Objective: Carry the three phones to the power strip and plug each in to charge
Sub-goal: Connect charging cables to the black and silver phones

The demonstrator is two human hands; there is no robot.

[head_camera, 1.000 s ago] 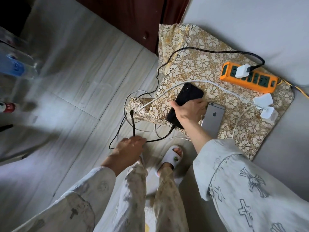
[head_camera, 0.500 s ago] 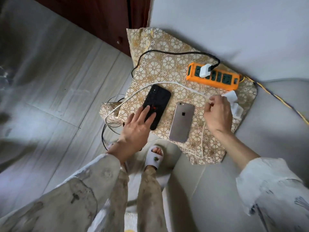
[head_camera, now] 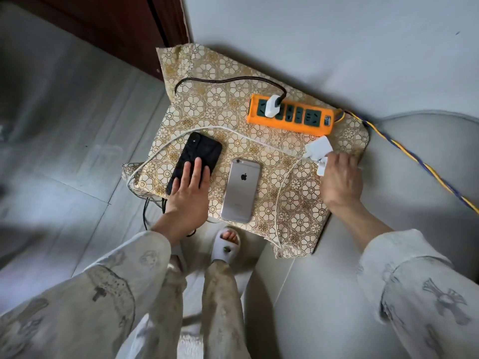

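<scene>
One charger (head_camera: pixel 271 108) seated in the power strip (head_camera: pixel 290 115) — two left. Black phone (head_camera: pixel 195 161) under flat left hand (head_camera: pixel 189 195); silver phone (head_camera: pixel 241 190) beside it. Right hand (head_camera: pixel 340 178) grips white charger (head_camera: pixel 321 167). Third phone unseen.

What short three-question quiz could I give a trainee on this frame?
1. True or false: a white charger sits plugged into the orange power strip.
2. Which phone does the left hand rest on? A) black phone B) silver iPhone
3. Fill in: the right hand reaches the loose white ____ beside the strip.

Key: 1 true; 2 A; 3 chargers.
</scene>
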